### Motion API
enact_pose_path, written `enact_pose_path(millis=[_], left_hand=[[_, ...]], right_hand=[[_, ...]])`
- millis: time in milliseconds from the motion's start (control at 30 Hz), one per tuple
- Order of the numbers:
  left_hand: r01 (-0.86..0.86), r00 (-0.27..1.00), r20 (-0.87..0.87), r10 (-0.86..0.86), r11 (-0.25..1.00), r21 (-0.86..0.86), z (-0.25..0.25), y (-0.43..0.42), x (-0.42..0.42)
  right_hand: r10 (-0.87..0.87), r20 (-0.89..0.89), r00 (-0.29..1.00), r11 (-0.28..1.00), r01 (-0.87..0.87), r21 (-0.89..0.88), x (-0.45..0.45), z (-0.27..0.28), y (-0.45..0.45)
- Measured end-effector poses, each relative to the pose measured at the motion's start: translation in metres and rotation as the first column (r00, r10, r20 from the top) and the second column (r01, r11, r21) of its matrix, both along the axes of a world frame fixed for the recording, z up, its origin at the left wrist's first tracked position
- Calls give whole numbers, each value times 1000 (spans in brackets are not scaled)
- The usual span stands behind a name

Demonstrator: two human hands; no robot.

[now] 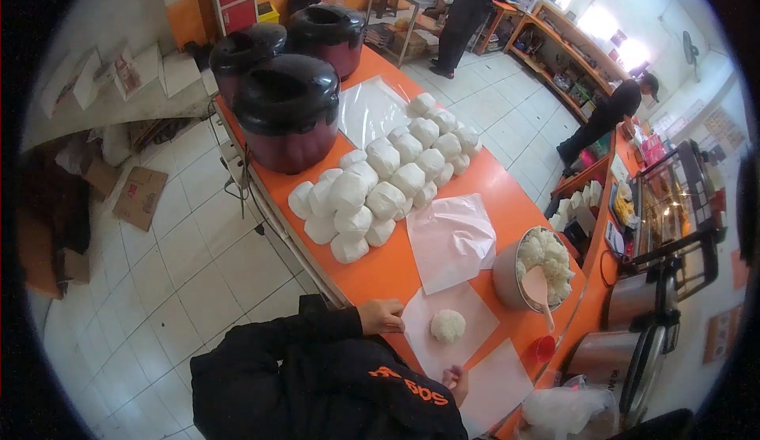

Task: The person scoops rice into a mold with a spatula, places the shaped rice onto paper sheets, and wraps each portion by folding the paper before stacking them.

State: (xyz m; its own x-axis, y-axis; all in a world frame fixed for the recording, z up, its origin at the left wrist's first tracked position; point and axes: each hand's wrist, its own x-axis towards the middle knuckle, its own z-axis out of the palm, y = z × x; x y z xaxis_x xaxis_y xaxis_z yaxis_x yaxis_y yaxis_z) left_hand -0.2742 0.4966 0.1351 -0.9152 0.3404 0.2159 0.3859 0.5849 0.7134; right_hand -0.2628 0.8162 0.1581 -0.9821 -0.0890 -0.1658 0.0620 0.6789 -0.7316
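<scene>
A round mound of white rice [448,326] sits on a sheet of wrapping paper [427,358] on the orange table. My left hand [381,317] is closed, its fingertips pinching the left edge of that sheet. At the lower corner of the same sheet is my right hand [455,380], its fingers curled in on the paper edge and partly hidden by the sleeve. Beyond the rice lies a stack of glossy paper sheets [451,238]. To the right stands a tub of rice [507,281] with a pink rice paddle [536,288] resting on top.
Many white wrapped bundles [385,200] are piled on the orange table [495,186]. Dark lidded rice warmers [289,135] stand at its far left. A red cup [543,349] and another sheet [500,388] lie nearby. Two people [467,16] stand across the room.
</scene>
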Motion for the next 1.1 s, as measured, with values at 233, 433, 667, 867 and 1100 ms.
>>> enact_pose_path(millis=[233,433,667,867,1100], left_hand=[[-23,954,-296,38,998,52,-14,-3,-8],[86,977,-187,-107,990,-116,-26,-18,4],[81,995,-48,-84,995,-58,-11,-32,28],[-126,988,115,105,973,193,-20,-24,2],[-438,801,551,234,857,273,-49,3,-43]], right_hand=[[406,-336,850,902,-313,297,4,-26,2],[351,-297,888,903,-237,357,16,-25,10],[292,-199,936,953,-267,141,24,2,10],[-143,147,979,876,195,-442,5,-10,8],[-223,398,890,765,414,-494,-23,-47,1]])
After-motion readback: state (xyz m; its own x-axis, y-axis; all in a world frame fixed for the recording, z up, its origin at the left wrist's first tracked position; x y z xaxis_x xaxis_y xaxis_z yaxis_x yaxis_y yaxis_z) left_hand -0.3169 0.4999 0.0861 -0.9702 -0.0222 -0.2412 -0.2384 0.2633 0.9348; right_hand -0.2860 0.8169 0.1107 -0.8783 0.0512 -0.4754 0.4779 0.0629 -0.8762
